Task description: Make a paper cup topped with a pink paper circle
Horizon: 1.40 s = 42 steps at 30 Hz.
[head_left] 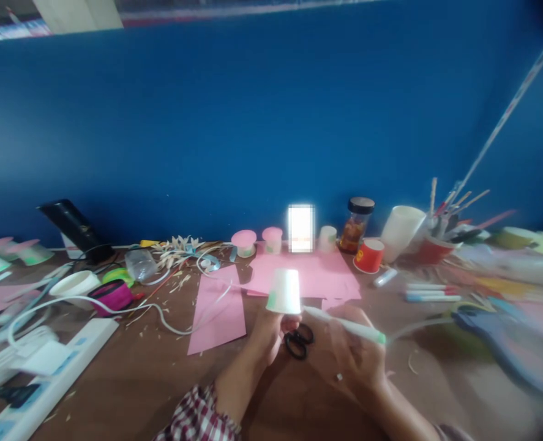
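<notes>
My left hand [271, 337] grips a small white paper cup [286, 288], held upside down with a green patch low on its left side. Blurred by motion, my right hand [356, 367] holds a white marker [344, 323] with a green end pointing right; its other end is close to the cup's rim. Whether the marker touches the cup I cannot tell. Between my hands, a pair of scissors [297, 349] with black handles lies on the brown table [280, 407].
Pink paper sheets [218, 312] lie beyond my hands. Small cups with pink discs [243, 240] stand near the blue partition [253, 122]. A lidded jar [356, 226], red cup [369, 254] and markers [431, 293] are right. A power strip [64, 367] and white cable [161, 312] are left.
</notes>
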Tool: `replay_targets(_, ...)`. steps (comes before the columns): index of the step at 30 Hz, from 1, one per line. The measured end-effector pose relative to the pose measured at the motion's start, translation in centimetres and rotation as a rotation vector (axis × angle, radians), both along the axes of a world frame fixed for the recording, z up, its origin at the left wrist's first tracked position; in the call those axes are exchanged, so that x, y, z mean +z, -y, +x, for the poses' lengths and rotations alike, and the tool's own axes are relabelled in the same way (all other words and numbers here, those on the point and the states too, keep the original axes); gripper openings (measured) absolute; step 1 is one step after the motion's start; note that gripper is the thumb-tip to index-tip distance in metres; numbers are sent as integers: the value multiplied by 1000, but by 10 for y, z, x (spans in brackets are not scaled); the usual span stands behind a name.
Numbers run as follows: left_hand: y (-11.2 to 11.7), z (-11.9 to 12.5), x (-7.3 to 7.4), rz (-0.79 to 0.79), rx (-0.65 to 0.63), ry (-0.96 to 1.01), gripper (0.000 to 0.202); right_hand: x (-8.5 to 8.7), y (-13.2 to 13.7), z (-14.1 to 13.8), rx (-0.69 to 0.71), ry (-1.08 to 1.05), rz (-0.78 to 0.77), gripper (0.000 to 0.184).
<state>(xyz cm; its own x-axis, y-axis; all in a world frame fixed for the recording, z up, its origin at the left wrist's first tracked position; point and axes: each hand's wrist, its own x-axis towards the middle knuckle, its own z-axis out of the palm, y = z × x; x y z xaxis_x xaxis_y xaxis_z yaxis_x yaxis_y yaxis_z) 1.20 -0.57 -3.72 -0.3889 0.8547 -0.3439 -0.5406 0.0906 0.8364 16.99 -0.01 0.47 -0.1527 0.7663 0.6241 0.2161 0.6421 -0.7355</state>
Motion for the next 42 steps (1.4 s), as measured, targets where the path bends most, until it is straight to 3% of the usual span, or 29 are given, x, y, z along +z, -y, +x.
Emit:
replay_targets(9, 0, -2, -13, 16, -70, -34, 35, 8, 0, 0, -23, -40, 60, 10)
replay_targets(19, 2, 1, 2, 26, -59, -29, 37, 8, -1, 0, -39, -32, 92, 10)
replay_targets(42, 2, 0, 5, 12, -46, 18, 31, 5, -3, 1, -34, -9, 92, 10)
